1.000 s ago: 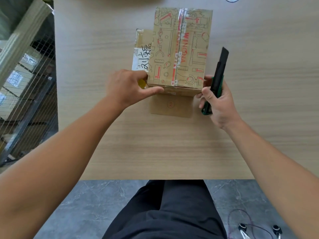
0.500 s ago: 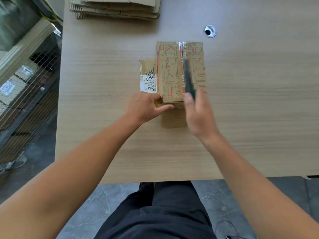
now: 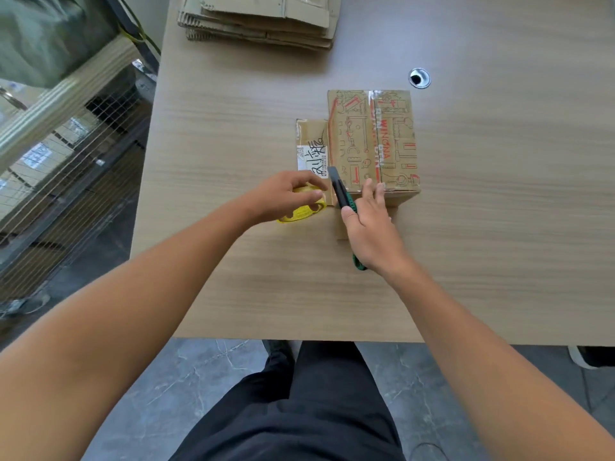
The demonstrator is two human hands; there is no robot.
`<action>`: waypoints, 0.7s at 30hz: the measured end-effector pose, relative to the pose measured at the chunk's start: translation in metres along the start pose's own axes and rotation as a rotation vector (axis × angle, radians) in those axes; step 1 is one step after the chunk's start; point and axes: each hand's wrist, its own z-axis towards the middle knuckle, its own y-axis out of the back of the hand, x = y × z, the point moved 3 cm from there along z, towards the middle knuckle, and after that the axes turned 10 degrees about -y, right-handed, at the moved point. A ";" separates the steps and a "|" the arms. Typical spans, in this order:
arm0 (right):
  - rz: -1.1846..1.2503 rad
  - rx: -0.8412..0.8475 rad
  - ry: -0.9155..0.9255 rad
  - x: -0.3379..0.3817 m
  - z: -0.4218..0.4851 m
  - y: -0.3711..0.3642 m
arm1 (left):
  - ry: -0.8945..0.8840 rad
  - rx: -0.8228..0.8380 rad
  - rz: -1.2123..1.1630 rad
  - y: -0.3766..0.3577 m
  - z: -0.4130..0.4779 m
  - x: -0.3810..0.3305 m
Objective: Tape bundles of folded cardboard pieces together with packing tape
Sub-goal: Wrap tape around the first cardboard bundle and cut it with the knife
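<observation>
Cardboard bundle (image 3: 372, 144) sits mid-table (image 3: 233, 144), printed face up. Left hand (image 3: 283, 194) grips the yellow tape roll (image 3: 301, 212) just beside its near left corner; right hand (image 3: 369, 227) curls round a black-and-green knife (image 3: 339, 188), tip at that corner. Flattened cardboard stack (image 3: 259, 21) at the far edge.

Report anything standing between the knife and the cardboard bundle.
Nothing visible does: the utility knife in the right hand overlaps the near left corner of the cardboard bundle, beside the tape roll gripped by the left hand.

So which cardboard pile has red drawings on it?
The taped bundle beside the right hand; the far stack is plain brown.
</observation>
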 end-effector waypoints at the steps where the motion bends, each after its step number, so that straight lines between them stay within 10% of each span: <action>1: -0.015 0.008 0.002 -0.001 0.000 -0.001 | 0.019 0.030 0.069 0.002 -0.001 0.001; 4: -0.098 0.021 0.004 -0.005 0.002 -0.003 | 0.111 0.141 0.638 0.008 0.003 0.008; 14: -0.119 0.105 -0.066 0.003 0.002 -0.005 | 0.053 0.056 0.555 0.011 0.007 -0.008; 21: -0.662 0.063 -0.081 0.001 0.005 -0.017 | -0.145 -0.136 0.709 -0.009 -0.007 -0.028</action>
